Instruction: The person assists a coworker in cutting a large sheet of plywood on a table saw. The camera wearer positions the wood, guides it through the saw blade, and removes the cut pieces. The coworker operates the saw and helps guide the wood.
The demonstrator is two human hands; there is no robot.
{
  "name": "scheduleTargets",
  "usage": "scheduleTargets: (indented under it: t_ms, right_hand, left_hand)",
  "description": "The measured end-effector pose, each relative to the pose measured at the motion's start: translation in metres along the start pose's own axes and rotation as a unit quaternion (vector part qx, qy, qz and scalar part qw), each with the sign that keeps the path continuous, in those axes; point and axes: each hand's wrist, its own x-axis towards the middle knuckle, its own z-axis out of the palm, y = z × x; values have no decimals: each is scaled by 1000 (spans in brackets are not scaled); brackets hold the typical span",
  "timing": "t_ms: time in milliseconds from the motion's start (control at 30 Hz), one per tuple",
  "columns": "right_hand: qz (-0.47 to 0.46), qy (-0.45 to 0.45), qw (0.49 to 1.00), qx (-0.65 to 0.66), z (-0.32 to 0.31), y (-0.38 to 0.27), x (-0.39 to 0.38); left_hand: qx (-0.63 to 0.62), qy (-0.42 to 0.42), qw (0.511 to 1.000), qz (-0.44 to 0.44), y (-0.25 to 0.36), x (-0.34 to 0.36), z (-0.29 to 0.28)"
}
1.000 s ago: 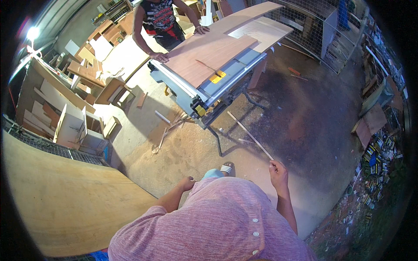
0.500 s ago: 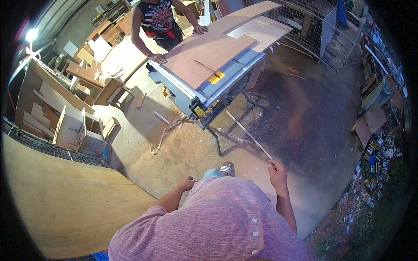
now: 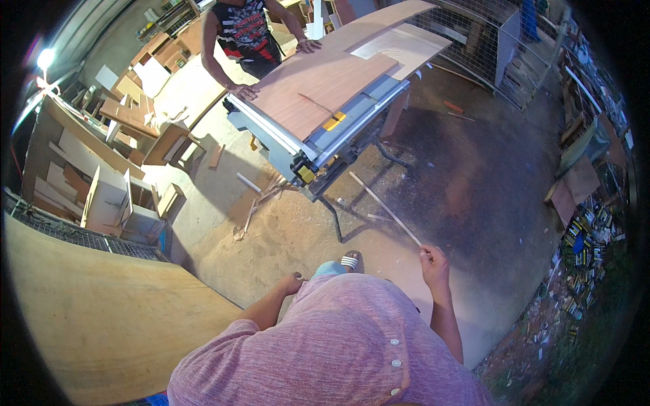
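View shifted slightly; near table saw [image 3: 338, 139], right hand [image 3: 434, 266] pinches strip [image 3: 386, 208] by one end, likely light, stiff; left hand [image 3: 292, 283] curled, contents hidden.

Table saw [image 3: 359, 111]: open floor [image 3: 481, 210] lay to its right, bounded by a debris heap [image 3: 586, 233] well apart. Obstacles: leg [image 3: 334, 220] and slanting wood strip [image 3: 386, 208], which obstructed its near side; offcuts [image 3: 269, 189], which littered its near left; co-worker [image 3: 247, 30], who blocked its far-left side.
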Motion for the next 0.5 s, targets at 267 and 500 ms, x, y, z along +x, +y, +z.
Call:
scheduleTargets:
  t_ms: [267,500]
  right_hand:
    - [-9,20,1000,1,-1,4,0]
    - [-12,22,1000,-11,4,8,-2]
  left_hand:
    - [1,-8,1000,2,20,-13,-17]
    - [-9,-11,1000,-1,21,-11,-19]
